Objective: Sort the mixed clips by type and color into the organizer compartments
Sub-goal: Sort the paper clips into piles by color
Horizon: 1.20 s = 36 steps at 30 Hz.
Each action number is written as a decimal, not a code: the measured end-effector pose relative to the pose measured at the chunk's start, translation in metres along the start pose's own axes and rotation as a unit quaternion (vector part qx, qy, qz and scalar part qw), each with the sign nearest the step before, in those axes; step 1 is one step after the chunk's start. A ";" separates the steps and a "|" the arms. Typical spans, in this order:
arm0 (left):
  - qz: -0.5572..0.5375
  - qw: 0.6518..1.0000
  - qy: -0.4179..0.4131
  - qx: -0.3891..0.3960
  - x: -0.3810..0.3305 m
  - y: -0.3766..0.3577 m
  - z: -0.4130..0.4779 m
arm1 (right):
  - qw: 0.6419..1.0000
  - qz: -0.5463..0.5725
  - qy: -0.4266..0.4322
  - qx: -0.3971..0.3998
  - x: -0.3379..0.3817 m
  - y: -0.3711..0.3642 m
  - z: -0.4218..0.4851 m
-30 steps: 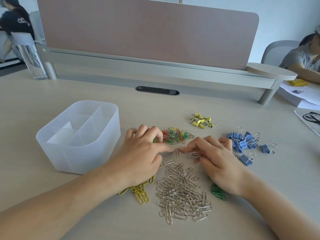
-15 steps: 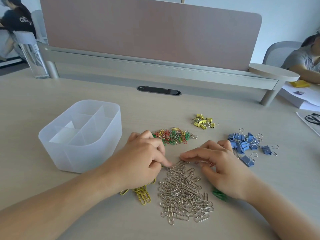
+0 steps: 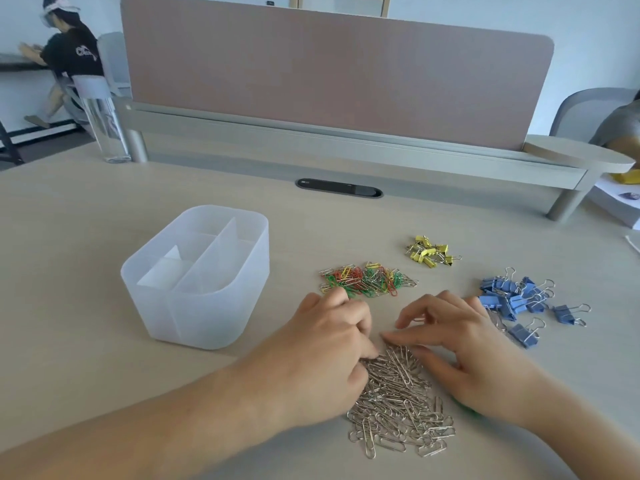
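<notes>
A pile of silver paper clips [image 3: 398, 403] lies in front of me. My left hand [image 3: 322, 351] rests palm down on its left edge, fingers curled at the pile's top. My right hand [image 3: 464, 351] is spread on the right edge, its index fingertip touching the top of the pile. A mixed heap of red, green, yellow and silver paper clips [image 3: 367, 280] lies just beyond my hands. Yellow binder clips [image 3: 431, 254] and blue binder clips [image 3: 519, 299] sit to the right. The translucent organizer [image 3: 194, 327] stands at the left, its compartments holding no clips. A bit of green clips [image 3: 467, 408] peeks from under my right wrist.
A desk divider with a grey shelf [image 3: 346, 143] runs along the back. A clear bottle [image 3: 104, 126] stands at the back left. Papers [image 3: 616, 199] lie at the far right. Other people sit at the far left and right.
Both hands have drawn back from the mixed heap onto the top of the silver pile. The yellow paper clips by my left wrist are now hidden under the hand.
</notes>
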<state>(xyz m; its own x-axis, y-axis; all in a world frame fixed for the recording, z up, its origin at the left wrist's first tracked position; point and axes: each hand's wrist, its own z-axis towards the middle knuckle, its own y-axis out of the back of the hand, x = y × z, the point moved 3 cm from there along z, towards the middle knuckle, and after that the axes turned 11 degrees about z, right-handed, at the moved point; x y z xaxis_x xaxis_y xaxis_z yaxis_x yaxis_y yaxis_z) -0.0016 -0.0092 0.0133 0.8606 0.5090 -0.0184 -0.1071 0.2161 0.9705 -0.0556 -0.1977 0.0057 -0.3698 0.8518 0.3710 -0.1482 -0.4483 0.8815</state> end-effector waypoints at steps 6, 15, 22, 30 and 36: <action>-0.006 0.998 0.038 0.046 0.012 0.007 -0.001 | 0.997 0.075 -0.010 0.033 0.004 0.002 0.000; -0.006 0.992 -0.035 0.124 0.010 0.015 -0.002 | 0.987 0.117 -0.053 0.098 0.014 0.024 -0.007; -0.044 0.991 -0.057 0.116 0.005 0.011 -0.005 | 0.972 0.104 -0.069 0.197 0.028 0.021 -0.012; -0.106 0.991 -0.009 0.079 0.006 -0.002 0.005 | 0.982 0.125 -0.094 0.106 0.021 0.010 -0.004; -0.128 0.990 0.037 0.045 0.006 -0.005 0.011 | 0.976 0.152 -0.147 0.043 0.018 0.006 0.004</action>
<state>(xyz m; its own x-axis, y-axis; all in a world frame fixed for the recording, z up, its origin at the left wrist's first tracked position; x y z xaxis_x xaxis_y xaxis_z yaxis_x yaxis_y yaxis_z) 0.0099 -0.0164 0.0109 0.8141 0.5078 -0.2818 0.1582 0.2730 0.9489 -0.0598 -0.1840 0.0185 -0.1045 0.7291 0.6763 0.0104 -0.6792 0.7339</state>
